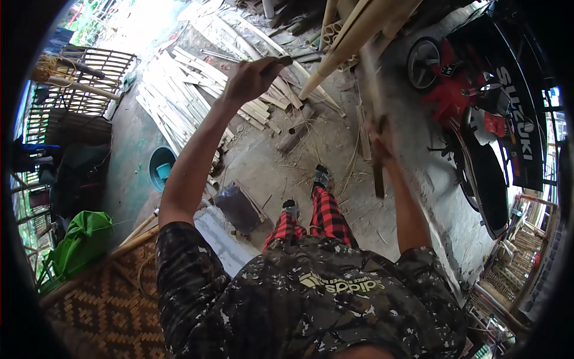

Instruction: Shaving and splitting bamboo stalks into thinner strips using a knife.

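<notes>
My left hand is raised at the upper middle, its fingers closed in a fist. A small dark end pokes out beside the fist; what it belongs to is hidden. At the right, my right hand grips a long, flat stick-like tool. Its lower end points back toward me, and its upper part is smeared by motion, so its exact kind cannot be told. Between the hands and farther off, a thick pale bamboo pole slants down to the left. A dark slit runs along it.
Many pale split bamboo strips lie on the concrete floor ahead left. A short bamboo piece lies before my feet. A red and black motorcycle stands right. At left are a teal bucket, a green bag and a woven panel.
</notes>
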Available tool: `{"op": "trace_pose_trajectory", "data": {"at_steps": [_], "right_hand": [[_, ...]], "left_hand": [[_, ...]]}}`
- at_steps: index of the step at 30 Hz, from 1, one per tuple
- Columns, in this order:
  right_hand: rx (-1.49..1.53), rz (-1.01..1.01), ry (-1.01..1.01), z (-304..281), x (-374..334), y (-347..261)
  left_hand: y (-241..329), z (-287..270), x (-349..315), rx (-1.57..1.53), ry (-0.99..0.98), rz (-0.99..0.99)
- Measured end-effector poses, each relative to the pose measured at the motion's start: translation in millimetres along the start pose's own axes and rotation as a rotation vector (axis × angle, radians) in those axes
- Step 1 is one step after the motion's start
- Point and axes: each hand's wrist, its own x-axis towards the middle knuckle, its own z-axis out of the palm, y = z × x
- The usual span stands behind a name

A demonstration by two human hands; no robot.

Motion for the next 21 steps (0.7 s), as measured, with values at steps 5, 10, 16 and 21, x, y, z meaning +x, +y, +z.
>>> {"op": "trace_pose_trajectory", "data": {"at_steps": [5,10,16,21], "right_hand": [[0.231,0.186,-0.164,-38,-6,-54],[0.189,-0.574,0.46,-129,50,-99],[-0.062,-0.685,0.536,-76,58,-6],[0.014,0.226,-0.1,26,-9,-8]], "left_hand": [[-15,7,-13,0.057,-0.043,-0.055],[-25,11,-16,0.104,0.038,-0.088],[-25,32,6,0.012,0.069,-0.009],[-54,33,-15,0.084,-0.037,-0.075]]}}
